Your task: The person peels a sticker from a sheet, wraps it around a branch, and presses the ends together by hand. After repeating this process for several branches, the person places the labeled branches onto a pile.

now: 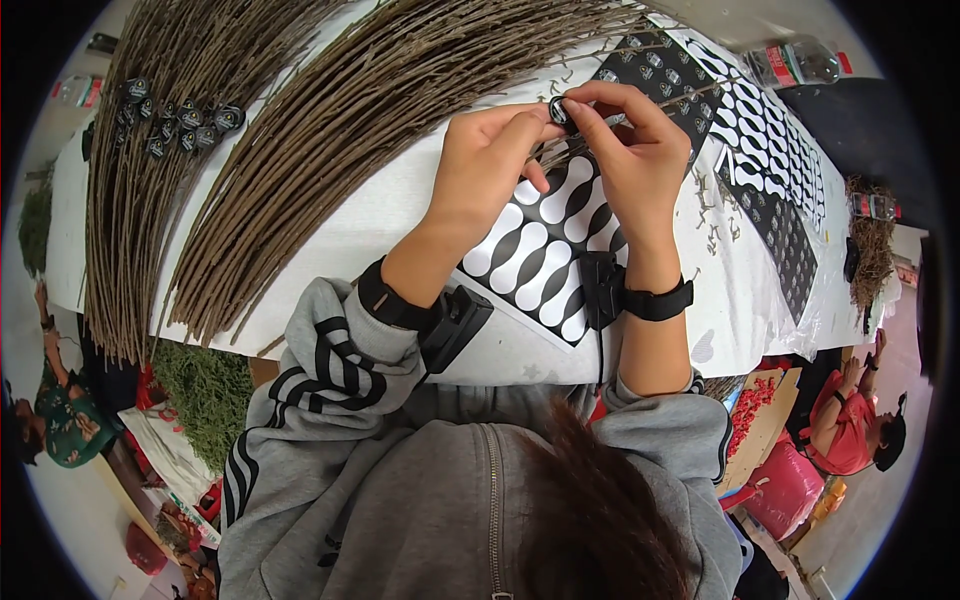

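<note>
My left hand and my right hand meet over the table, fingertips closed on a small round black label with pale print. The right thumb and forefinger pinch its right edge, and the left fingers press at its left side. Thin brown twigs pass by my fingers; whether the label is wrapped round one I cannot make out. Below my hands lies a sheet of white dumbbell-shaped labels on a black ground. A long bundle of bare brown twigs stretches away just left of my left hand.
Another twig bundle, farther left, carries several round black labels. More label sheets and small scraps lie to the right. Plastic bottles stand at the table's rim. Two people work at either side.
</note>
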`<state>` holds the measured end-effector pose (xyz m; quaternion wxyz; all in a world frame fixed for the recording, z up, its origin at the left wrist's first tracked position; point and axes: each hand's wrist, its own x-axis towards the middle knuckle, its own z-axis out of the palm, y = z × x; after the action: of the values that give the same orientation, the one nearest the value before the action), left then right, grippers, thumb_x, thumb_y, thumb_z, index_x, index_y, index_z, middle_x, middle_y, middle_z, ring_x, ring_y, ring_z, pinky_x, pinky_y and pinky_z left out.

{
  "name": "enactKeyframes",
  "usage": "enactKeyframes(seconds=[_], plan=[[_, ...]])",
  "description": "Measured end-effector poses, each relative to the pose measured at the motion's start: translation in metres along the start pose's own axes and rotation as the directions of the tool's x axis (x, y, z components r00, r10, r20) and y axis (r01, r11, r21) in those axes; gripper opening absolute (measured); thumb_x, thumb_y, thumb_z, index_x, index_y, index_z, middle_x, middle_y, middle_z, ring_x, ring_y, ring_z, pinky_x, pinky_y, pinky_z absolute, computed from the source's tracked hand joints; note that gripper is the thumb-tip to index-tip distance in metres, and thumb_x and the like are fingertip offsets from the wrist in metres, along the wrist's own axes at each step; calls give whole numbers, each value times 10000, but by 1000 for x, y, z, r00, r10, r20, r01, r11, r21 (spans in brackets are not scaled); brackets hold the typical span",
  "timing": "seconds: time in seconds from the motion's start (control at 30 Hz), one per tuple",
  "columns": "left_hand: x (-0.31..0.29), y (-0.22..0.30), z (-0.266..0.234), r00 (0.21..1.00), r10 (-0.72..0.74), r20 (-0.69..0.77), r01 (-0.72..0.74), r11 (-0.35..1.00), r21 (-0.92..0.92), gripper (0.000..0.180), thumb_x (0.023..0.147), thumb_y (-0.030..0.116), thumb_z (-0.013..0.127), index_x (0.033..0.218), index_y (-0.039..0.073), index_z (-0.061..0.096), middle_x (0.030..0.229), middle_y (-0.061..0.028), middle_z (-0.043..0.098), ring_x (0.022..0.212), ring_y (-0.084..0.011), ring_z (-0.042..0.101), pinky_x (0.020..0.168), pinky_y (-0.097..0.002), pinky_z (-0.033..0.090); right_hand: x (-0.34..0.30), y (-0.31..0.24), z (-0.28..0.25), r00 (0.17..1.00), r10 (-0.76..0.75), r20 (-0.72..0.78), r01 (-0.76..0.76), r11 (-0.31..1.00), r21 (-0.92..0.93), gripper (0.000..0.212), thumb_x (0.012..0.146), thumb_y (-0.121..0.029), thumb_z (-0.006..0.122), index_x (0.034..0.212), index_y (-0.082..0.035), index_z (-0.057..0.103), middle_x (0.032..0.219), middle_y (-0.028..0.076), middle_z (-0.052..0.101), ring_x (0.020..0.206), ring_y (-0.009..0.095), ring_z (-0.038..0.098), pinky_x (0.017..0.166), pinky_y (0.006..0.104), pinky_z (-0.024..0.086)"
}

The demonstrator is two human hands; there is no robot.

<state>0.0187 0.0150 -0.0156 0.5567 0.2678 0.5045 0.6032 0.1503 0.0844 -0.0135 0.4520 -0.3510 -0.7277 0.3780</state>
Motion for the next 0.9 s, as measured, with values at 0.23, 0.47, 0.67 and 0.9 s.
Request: enactKeyframes(seconds=[0.23, 0.47, 0.67, 0.9], plan=[[2, -4, -1, 996, 61, 58, -64, 996, 67, 257, 849, 106, 602, 1023, -74, 663, 812, -72, 680, 525, -91, 543, 490, -207, 412, 0, 0, 0, 1000, 24, 7, -24, 1000, 0, 89, 823, 33, 655, 905, 20, 686, 878, 35, 682, 727, 75, 600, 642, 188, 476], [1, -10, 3, 996, 24, 84, -31, 996, 80, 288, 807, 35, 645, 1060, -102, 630, 862, -98, 693, 613, -83, 589, 510, -208, 468, 0, 6, 3, 995, -79, -65, 83, 995, 61, 129, 841, 36, 637, 963, 22, 676, 873, 44, 683, 747, 78, 607, 672, 187, 480], [1, -9, 1, 996, 13, 84, -18, 998, 60, 383, 783, -7, 670, 1132, -133, 574, 975, -168, 686, 689, -97, 624, 534, -217, 507, 3, -3, 0, 993, 98, -64, -87, 984, 155, 152, 868, -13, 631, 1012, 19, 668, 923, 53, 681, 767, 81, 599, 681, 194, 474], [3, -10, 1, 995, 19, 103, -28, 996, 87, 404, 781, -14, 669, 1155, -125, 565, 1013, -188, 677, 692, -97, 625, 524, -218, 501, 5, -1, -13, 994, 33, 106, -35, 999, 21, 115, 864, -46, 647, 947, 30, 673, 938, 52, 664, 769, 87, 579, 691, 204, 463]])
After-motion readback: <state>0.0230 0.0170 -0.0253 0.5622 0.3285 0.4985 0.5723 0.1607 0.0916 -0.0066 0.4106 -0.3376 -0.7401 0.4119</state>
